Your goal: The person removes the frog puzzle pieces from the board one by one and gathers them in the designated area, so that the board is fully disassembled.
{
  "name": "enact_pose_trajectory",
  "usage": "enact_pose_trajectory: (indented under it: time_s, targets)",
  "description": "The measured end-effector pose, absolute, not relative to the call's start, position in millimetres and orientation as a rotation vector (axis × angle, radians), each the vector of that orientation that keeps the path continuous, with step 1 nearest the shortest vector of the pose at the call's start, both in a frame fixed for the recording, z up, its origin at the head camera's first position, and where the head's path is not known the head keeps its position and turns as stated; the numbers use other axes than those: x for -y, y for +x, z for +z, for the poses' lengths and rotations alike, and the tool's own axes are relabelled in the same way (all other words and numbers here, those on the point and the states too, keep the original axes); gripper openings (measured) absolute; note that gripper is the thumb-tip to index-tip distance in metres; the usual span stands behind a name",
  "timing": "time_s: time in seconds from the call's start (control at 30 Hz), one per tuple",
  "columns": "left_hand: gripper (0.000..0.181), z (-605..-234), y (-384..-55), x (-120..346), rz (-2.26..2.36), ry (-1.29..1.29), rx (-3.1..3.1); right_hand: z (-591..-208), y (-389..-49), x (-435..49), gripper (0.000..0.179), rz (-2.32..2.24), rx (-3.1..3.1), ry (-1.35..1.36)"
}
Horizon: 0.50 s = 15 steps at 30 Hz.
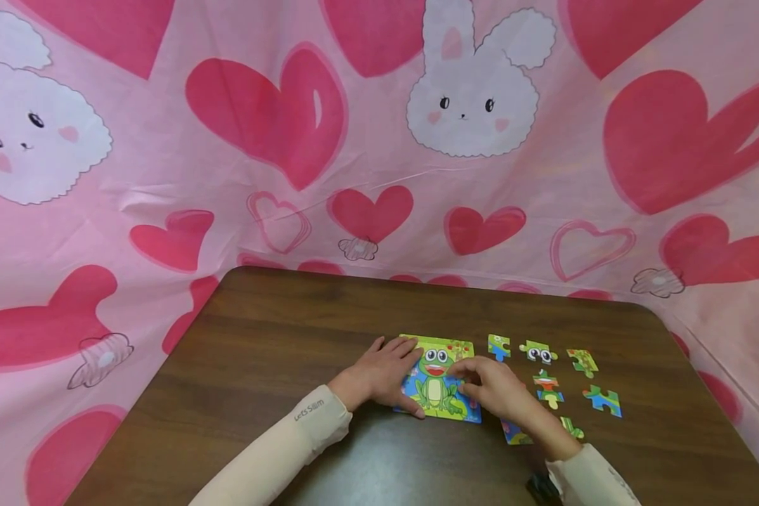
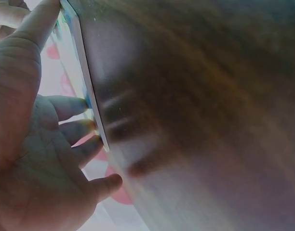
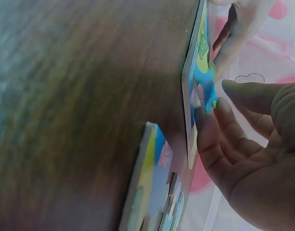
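A square frog puzzle lies on the brown table, with a green frog on a blue and yellow-green ground. My left hand rests across its left side, fingers spread and straight, the thumb at the near left edge. At the puzzle's right side, my right hand has its fingers bent down over the picture. From the right wrist view, a blue and green puzzle piece tilts up from the board between thumb and fingers. The right hand hides part of the frog's right side.
Several loose pieces lie right of the puzzle, among them an eyes piece, a red-mouth piece and a blue piece. A dark object sits by the right sleeve. Behind the table hangs a pink heart-patterned cloth.
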<state>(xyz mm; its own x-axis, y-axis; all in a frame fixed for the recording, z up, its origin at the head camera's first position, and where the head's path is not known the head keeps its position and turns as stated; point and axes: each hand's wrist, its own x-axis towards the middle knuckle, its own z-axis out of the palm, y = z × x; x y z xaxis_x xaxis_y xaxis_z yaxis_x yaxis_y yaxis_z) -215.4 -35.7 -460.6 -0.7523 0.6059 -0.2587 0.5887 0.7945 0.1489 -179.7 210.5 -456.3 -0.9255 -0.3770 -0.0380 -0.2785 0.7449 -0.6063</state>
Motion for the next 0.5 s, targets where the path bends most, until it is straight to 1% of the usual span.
enact_pose_trajectory:
  time_s: [0.37,0.5]
  targets:
    - [0.110,-458.9,-215.4,34.1,0.070,0.903,-2.692,-461.9,-174.1,-216.0,0.034,-1.067,-2.713,-0.737]
    - [0.110,-458.7,-215.4,34.2,0.089,0.907,-2.688,-461.6,-172.9,-216.0,0.035,-1.058,-2.693,-0.747]
